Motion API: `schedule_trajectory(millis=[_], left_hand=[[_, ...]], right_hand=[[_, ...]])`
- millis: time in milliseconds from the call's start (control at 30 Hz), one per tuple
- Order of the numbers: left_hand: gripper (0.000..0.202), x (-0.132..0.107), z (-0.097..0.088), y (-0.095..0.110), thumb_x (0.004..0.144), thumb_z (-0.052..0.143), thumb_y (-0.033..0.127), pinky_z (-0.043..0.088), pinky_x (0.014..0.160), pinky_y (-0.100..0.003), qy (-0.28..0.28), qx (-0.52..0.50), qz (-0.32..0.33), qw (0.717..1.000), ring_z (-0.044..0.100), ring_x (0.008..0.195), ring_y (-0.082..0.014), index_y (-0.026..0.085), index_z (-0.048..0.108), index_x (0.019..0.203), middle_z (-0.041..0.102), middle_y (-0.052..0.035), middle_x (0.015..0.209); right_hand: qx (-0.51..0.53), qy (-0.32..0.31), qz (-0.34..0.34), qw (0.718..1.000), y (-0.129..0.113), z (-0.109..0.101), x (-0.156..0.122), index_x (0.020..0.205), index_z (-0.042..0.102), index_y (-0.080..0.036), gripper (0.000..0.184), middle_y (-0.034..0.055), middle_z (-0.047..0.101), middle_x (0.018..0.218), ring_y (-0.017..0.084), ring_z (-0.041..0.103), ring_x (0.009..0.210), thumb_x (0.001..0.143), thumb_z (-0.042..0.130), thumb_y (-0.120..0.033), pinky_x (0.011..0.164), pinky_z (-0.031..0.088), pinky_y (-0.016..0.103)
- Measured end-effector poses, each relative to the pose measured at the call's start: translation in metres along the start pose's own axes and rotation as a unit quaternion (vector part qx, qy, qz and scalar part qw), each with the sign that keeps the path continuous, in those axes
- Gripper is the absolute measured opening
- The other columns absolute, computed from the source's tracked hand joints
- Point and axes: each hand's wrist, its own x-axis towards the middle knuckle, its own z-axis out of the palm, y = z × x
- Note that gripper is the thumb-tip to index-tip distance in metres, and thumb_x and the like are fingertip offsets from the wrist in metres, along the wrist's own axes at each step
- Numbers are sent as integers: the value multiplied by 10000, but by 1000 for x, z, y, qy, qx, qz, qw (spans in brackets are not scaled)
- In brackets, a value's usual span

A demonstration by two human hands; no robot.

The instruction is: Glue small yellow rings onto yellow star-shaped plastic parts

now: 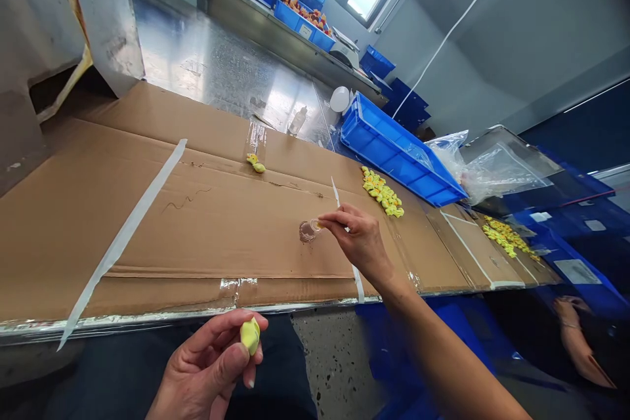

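Note:
My left hand (211,361) is in front of the table's near edge, with thumb and fingers closed on a small yellow-green toy piece (250,336). Over the cardboard, my right hand (357,236) pinches a tiny yellowish piece (319,224), mostly covered by the fingertips. Right at those fingertips is a small round dish (308,231) with a brownish inside; whether the piece touches it I cannot tell. Farther back on the cardboard (221,230) lies a small yellow toy figure (255,163), apart from both hands.
Several yellow pieces form a pile (382,191) beside a long blue crate (401,151). Another yellow pile (509,236) lies farther right, near a co-worker's arm (578,341). A small clear bottle (297,121) is behind the cardboard. White tape strips (125,236) cross it.

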Motion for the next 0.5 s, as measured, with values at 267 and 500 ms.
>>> schedule_trajectory(millis=[267,500], left_hand=[[346,0,0,1,450,903,280,507,514,-172,-7,-2,-13,1000,605,549,-117,196,792,767,764,-70,744],[310,6,-10,0,509,887,243,556,578,-203,-49,6,-32,998,652,609,-147,201,788,800,775,-72,796]], right_hand=[[-3,-7,28,1000,2,-3,-1,781,711,-212,125,3,613,671,151,592,645,864,623,-181,595,418,252],[7,-11,40,999,4,-3,-2,775,711,-211,132,5,595,659,151,577,635,864,614,-208,597,413,257]])
